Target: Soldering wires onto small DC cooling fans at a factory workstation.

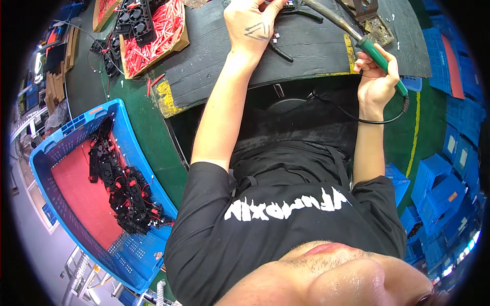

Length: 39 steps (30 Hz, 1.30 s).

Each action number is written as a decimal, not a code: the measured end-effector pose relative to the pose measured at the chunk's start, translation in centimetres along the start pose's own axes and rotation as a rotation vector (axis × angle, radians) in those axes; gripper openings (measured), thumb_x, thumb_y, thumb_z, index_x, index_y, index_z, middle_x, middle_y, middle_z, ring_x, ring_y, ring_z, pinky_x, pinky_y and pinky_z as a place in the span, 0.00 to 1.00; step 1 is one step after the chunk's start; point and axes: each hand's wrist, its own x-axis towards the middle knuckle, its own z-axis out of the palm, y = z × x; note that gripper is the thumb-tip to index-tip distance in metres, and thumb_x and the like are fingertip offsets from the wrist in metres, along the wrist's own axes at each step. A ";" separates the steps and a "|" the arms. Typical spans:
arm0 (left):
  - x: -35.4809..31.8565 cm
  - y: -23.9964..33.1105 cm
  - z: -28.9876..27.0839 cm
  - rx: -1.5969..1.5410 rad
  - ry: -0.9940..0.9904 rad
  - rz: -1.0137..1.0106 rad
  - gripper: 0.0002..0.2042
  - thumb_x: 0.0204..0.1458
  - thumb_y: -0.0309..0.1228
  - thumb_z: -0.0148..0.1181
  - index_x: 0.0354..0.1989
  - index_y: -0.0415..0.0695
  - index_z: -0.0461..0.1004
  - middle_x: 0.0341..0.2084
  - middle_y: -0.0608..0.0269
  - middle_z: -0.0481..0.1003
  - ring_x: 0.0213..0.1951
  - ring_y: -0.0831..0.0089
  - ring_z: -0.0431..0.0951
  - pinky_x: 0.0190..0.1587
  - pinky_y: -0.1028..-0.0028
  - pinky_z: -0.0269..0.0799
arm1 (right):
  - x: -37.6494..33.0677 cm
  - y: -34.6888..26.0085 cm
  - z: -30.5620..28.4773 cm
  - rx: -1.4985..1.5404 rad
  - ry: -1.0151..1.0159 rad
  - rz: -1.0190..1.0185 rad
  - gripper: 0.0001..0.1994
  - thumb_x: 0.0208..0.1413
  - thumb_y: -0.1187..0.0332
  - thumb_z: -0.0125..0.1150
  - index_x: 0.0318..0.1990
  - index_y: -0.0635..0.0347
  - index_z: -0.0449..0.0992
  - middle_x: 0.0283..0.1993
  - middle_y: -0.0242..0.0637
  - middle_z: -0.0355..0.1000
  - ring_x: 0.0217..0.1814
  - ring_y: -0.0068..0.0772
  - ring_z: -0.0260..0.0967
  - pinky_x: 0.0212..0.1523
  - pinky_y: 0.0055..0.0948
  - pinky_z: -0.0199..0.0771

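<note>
Fingers of the right hand (376, 81) wrap tight around the green handle of a soldering iron (380, 56), whose metal shaft slants up and left over the black work mat (311, 51). Fingers of the left hand (251, 25) curl down near the mat's far edge onto a small part cut off by the frame; whether they pinch it I cannot tell. Black pliers (280, 51) lie just right of that hand. At the mat's left end sits a cardboard tray (153, 35) of red wire pieces and black fans. Beyond the mat's near-left corner, lower down, stands a blue crate (76, 132) of fans. Stacked blue crates (449, 168) crowd the floor to the mat's right.
</note>
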 end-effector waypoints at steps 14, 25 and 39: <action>0.2 0.1 0.1 0.064 -0.048 -0.041 0.04 0.48 0.21 0.67 0.32 0.35 0.79 0.24 0.57 0.77 0.26 0.72 0.76 0.32 0.75 0.70 | 0.2 -0.3 -0.9 0.174 0.002 0.108 0.24 0.67 0.57 0.36 0.51 0.68 0.73 0.37 0.52 0.77 0.33 0.36 0.74 0.34 0.33 0.74; 0.3 0.3 0.1 0.040 -0.049 -0.039 0.05 0.48 0.21 0.67 0.33 0.35 0.80 0.25 0.57 0.78 0.27 0.72 0.77 0.33 0.76 0.71 | -0.2 -0.1 -0.4 0.116 0.008 0.056 0.23 0.66 0.57 0.36 0.50 0.69 0.72 0.37 0.52 0.77 0.32 0.36 0.75 0.34 0.34 0.76; -0.1 -2.2 0.4 -0.542 -0.078 -0.075 0.08 0.53 0.19 0.63 0.41 0.36 0.80 0.36 0.60 0.80 0.39 0.75 0.78 0.44 0.78 0.73 | -0.3 0.0 0.0 0.085 0.028 0.016 0.23 0.67 0.57 0.36 0.50 0.69 0.72 0.37 0.53 0.77 0.31 0.37 0.76 0.33 0.35 0.78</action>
